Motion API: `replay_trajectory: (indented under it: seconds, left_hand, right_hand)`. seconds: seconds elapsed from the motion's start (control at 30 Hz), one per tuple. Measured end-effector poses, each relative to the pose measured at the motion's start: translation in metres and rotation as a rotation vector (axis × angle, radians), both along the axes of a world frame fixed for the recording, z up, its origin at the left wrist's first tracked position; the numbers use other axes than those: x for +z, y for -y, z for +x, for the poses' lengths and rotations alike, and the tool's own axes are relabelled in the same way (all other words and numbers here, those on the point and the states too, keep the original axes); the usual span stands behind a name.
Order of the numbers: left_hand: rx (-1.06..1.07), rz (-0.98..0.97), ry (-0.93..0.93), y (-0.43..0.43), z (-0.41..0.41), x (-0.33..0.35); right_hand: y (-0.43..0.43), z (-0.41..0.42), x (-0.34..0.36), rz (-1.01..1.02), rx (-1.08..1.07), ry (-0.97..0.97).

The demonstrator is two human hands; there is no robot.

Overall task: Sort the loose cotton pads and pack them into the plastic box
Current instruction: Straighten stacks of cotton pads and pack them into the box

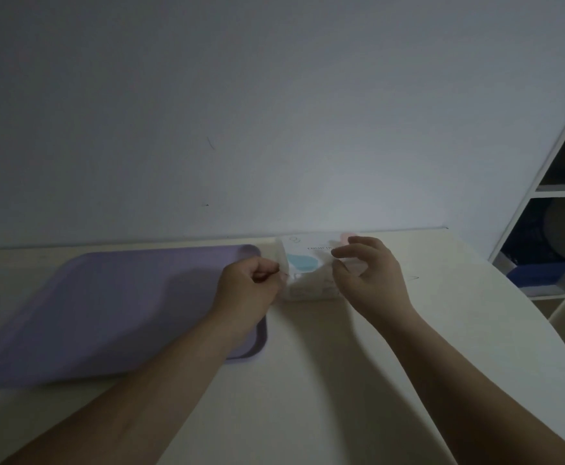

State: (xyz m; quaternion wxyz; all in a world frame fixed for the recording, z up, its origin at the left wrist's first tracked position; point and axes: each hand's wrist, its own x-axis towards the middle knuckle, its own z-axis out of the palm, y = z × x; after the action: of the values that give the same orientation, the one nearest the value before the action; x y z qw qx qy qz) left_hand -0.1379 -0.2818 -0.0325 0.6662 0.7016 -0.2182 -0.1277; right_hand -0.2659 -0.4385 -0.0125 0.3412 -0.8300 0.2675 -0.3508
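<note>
Against the wall [274, 129], on the table [341, 364], sits the pack of cotton pads [308, 275]; left hand [251, 286] fingers curled, pinching its left edge; right hand [371, 276] fingers bent and apart at its right corner, grip unclear.

lilac tray [106, 297], cream table [341, 380], white pack [308, 273] with blue and pink blotches, grey-white wall [274, 95]

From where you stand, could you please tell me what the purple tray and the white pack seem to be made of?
The tray looks like moulded plastic with a matte finish: even lilac colour, rounded raised rim. The pack seems to be thin, soft printed film, since it creases and sags; in this dim light, paper cannot be ruled out.
</note>
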Motion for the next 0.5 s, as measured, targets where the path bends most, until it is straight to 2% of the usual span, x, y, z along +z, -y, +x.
replay_trajectory:
  seconds: [0.17,0.27,0.4,0.5]
  left_hand:
    - [0.074,-0.083,-0.089,0.009,-0.009,-0.002]
    - [0.074,-0.001,-0.094,0.010,-0.010,0.001]
    - [0.044,-0.031,-0.317,0.014,-0.006,0.017]
    - [0.120,-0.036,-0.316,0.020,-0.002,0.017]
  right_hand:
    - [0.002,-0.004,0.003,0.066,-0.067,0.045]
    - [0.007,-0.003,-0.001,0.133,-0.085,0.067]
    - [0.008,0.003,-0.007,0.143,-0.133,0.098]
    - [0.005,0.003,-0.004,0.118,-0.168,0.089]
